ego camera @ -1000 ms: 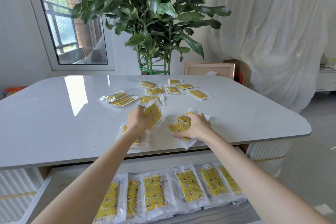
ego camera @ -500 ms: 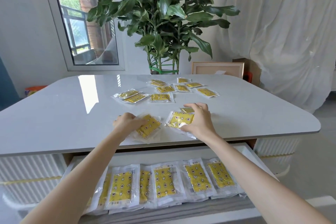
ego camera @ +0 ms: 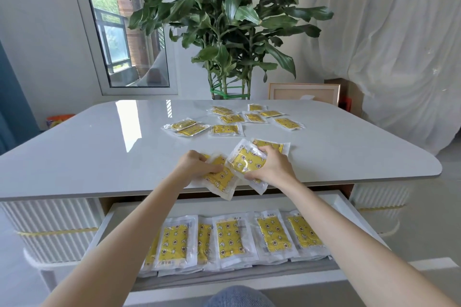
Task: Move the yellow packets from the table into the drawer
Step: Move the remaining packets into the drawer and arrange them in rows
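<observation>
At frame bottom, the drawer (ego camera: 354,209) holds many packets; both hands (ego camera: 270,169) grip packets (ego camera: 247,161), others (ego camera: 225,129) wait mid-frame.

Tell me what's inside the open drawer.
A row of overlapping yellow packets lies in the drawer. The forearms cover part of it, and whatever is beneath the packets is hidden.

1. Bright daylight enters from the window (ego camera: 122,32) at back left, and the white curtain (ego camera: 399,45) glows at right.
2. There is a glare streak on the glossy table (ego camera: 74,152).
3. A soft shadow lies under the table edge, along the drawer (ego camera: 249,203).
4. Wide-angle bowing at the edges makes the window frame lean.
5. The left hand (ego camera: 197,167), right hand (ego camera: 272,169) and yellow packets (ego camera: 245,161) look slightly soft.
</observation>
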### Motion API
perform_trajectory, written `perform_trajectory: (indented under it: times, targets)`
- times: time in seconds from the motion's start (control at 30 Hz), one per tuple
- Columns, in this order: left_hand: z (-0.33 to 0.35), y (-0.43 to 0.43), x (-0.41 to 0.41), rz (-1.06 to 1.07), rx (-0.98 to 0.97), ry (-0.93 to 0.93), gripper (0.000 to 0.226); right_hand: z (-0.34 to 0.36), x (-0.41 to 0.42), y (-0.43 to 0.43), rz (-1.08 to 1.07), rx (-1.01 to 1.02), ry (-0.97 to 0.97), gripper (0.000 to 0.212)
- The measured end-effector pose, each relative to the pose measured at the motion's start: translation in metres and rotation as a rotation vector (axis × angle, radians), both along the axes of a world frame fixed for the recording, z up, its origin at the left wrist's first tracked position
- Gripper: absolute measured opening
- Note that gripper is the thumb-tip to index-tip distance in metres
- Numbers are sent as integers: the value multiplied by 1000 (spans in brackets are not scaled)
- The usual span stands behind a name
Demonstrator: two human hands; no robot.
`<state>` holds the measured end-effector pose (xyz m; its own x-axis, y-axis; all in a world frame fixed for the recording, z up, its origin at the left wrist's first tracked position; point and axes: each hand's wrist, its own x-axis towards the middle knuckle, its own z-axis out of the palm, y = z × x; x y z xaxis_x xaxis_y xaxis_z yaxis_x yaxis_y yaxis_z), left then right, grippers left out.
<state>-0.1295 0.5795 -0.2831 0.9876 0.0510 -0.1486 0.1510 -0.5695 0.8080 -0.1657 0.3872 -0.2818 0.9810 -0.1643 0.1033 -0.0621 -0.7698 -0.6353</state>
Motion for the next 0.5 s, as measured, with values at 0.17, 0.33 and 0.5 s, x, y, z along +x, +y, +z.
perform_trajectory:
  times: [0.17,0.33,0.5]
  targets:
    - [1,2,-17,40,-155,-105,31,2,-7,0,-15,240,14,64]
    - [0,11,-41,49,-260,-167,26,1,-12,-4,30,477,22,45]
    - [0,26,-63,10,-295,-175,28,5,-38,-6,182,587,116,46]
